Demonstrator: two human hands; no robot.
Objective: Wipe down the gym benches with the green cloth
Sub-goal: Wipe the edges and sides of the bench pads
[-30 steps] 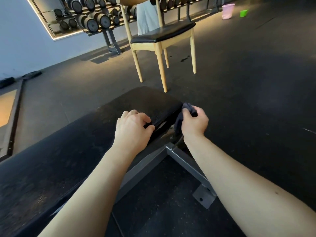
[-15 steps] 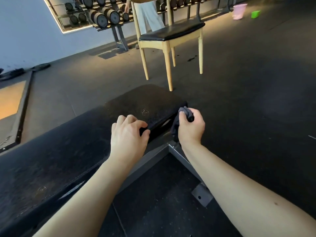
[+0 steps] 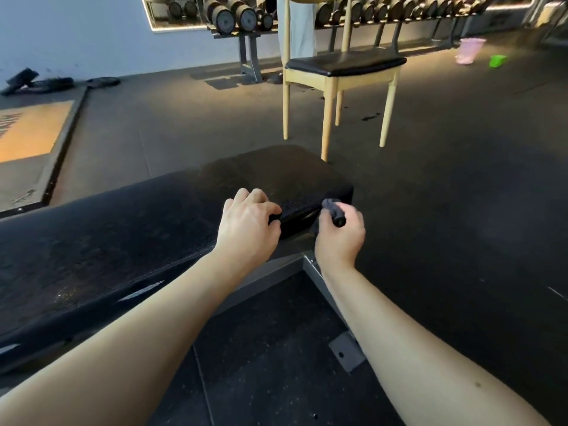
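Bench (image 3: 138, 229): long black padded bench running from the lower left to the middle of the view; its surface looks speckled and worn.
Left hand (image 3: 247, 229): on the near edge of the bench close to its far end; fingers curled together over the top of the pad, thumb against the side face, gripping the edge.
Right hand (image 3: 339, 241): just beside the end corner of the bench; fingers closed in a fist round the cloth.
Cloth (image 3: 332, 207): bunched in the right hand, a roll of it standing out above the knuckles and touching the corner of the pad; it reads dark in this light, colour not clear.
Frame (image 3: 308, 262): grey steel under the bench, with a flat foot plate on the floor (image 3: 461, 210).
Chair (image 3: 344, 64): pale wooden legs, black seat; stands upright beyond the bench end, near but apart from it.
Dumbbell rack (image 3: 233, 16): along the far wall, loaded.
Bucket (image 3: 471, 50): pink, on the floor at far right, a small green container (image 3: 498, 60) just beside it.
Platform (image 3: 30, 130): orange panel set in the floor, far left.
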